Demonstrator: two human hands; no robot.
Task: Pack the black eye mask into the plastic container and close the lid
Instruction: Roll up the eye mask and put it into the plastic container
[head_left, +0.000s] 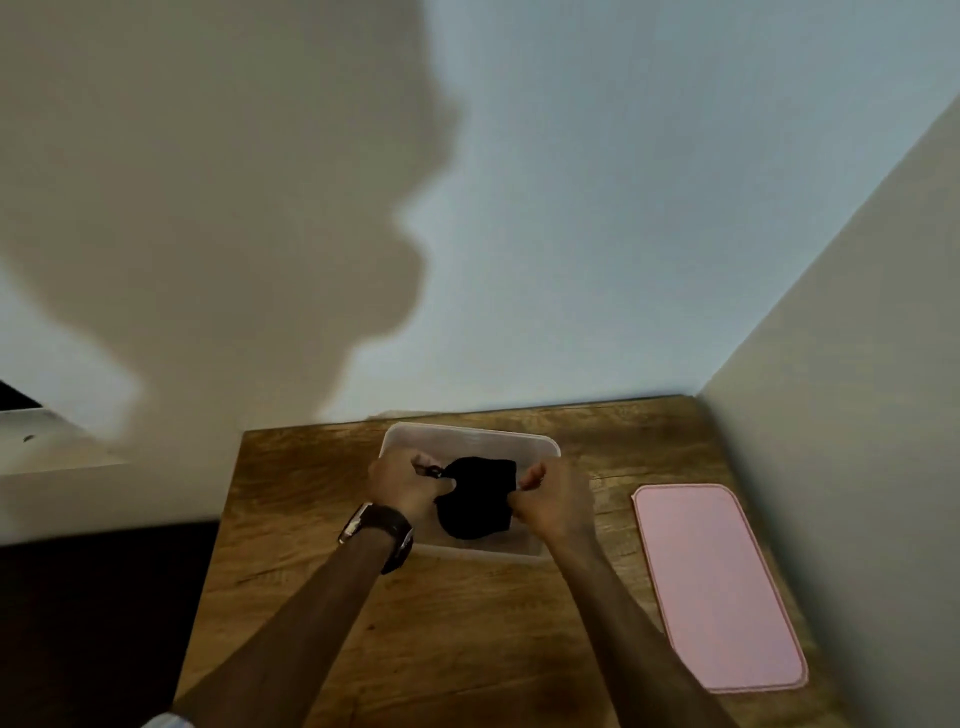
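Note:
The black eye mask (477, 496) hangs bunched over the open clear plastic container (470, 435), which stands at the far middle of the wooden table. My left hand (408, 480), with a dark watch on its wrist, pinches the mask's left end and strap. My right hand (553, 501) grips the mask's right edge. Both hands are over the container. The pink lid (714, 587) lies flat on the table to the right, apart from the container.
The wooden table (467, 623) sits in a corner, with a wall behind it and another close along its right side. A white ledge (41, 447) lies to the left, and dark floor below it.

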